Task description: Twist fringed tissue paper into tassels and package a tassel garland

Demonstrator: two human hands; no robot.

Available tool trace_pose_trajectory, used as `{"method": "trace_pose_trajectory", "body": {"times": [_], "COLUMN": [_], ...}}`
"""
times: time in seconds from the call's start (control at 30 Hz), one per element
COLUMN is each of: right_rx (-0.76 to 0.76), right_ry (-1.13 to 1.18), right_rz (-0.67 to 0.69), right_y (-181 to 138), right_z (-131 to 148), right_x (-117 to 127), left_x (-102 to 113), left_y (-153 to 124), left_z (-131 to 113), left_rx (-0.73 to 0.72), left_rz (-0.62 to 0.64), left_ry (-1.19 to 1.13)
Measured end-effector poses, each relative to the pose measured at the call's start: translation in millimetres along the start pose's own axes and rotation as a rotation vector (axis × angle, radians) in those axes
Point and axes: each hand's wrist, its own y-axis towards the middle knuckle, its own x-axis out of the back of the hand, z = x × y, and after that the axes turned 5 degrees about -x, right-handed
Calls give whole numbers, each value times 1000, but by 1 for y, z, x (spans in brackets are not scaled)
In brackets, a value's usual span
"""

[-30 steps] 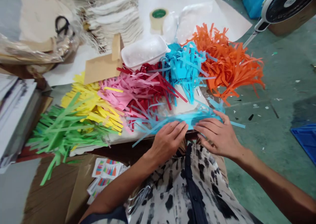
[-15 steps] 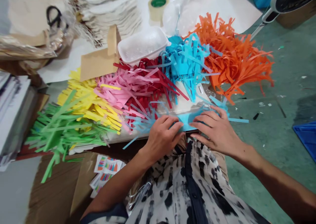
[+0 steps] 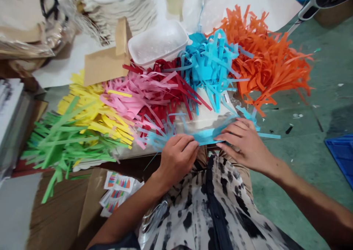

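A light-blue fringed paper lies along the table's front edge, its uncut band in the middle and cut strips fanning out at both ends. My left hand is closed on the left part of that band, fingers curled over it. On the right part, my right hand has its fingers over the paper and its thumb at the near edge. Behind my hands lie heaps of fringed paper: blue, orange, dark red, pink, yellow and green.
A white plastic tub, a brown paper piece and a tape roll sit further back. Black-handled scissors lie at upper left, near stacked white cord. A cardboard box holds printed cards. A blue crate stands right.
My left hand has slid slightly left along the blue band, so more of it shows between my hands. The view has shifted a little.
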Motion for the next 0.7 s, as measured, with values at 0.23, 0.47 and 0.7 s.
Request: {"method": "trace_pose_trajectory", "body": {"times": [0.23, 0.47, 0.7], "right_rx": [-122, -176, -221], "right_ry": [-143, -306, -377], "right_rz": [46, 102, 132], "right_y": [18, 30, 37], "right_z": [3, 11, 17], "right_x": [2, 0, -1], "left_x": [2, -1, -2], "left_y": [1, 7, 9], "left_z": [-3, -1, 2], "left_rx": [310, 354, 324], "left_rz": [-43, 25, 46], "left_ry": [129, 205, 262]}}
